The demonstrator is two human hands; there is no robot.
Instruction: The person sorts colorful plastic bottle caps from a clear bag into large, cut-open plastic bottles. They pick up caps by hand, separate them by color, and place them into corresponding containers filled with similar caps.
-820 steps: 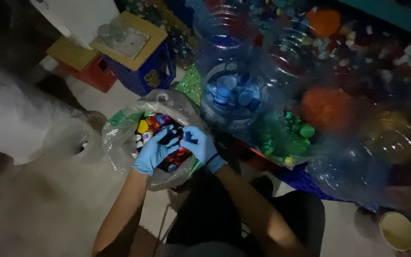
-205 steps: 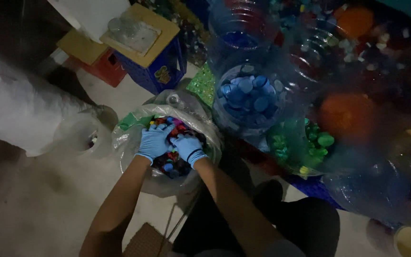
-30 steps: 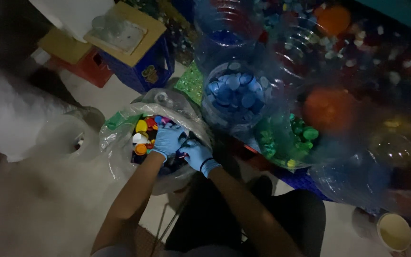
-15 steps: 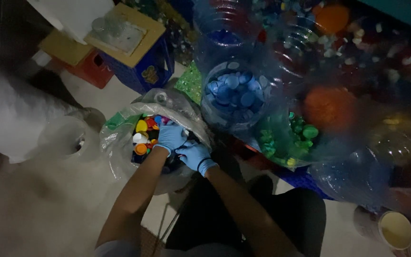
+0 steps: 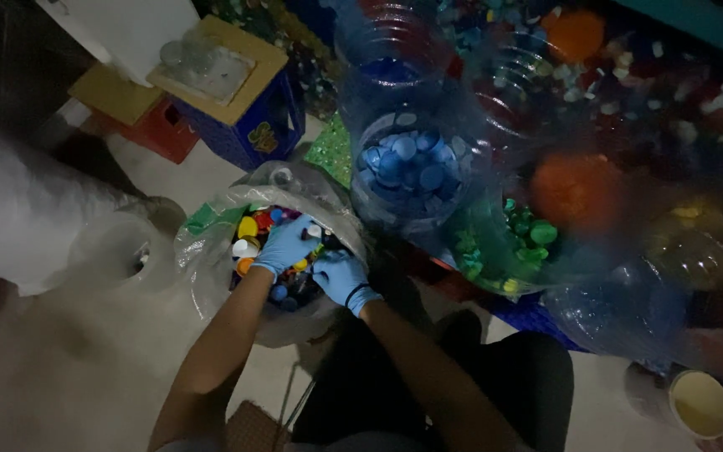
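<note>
Your left hand (image 5: 284, 244) and right hand (image 5: 338, 276), both in blue gloves, are down in the clear plastic bag (image 5: 211, 251) of mixed-colour bottle caps (image 5: 248, 228) just ahead of your knees; fingers are curled among the caps, but you cannot tell whether either one grips anything. At one o'clock, touching the bag's far edge, stands a clear jug of blue caps (image 5: 407, 163). At three o'clock lies a container with green caps (image 5: 529, 238), an orange pile (image 5: 575, 188) beyond. A blue crate (image 5: 244, 134) sits at eleven o'clock, a white sack (image 5: 35, 226) at nine.
</note>
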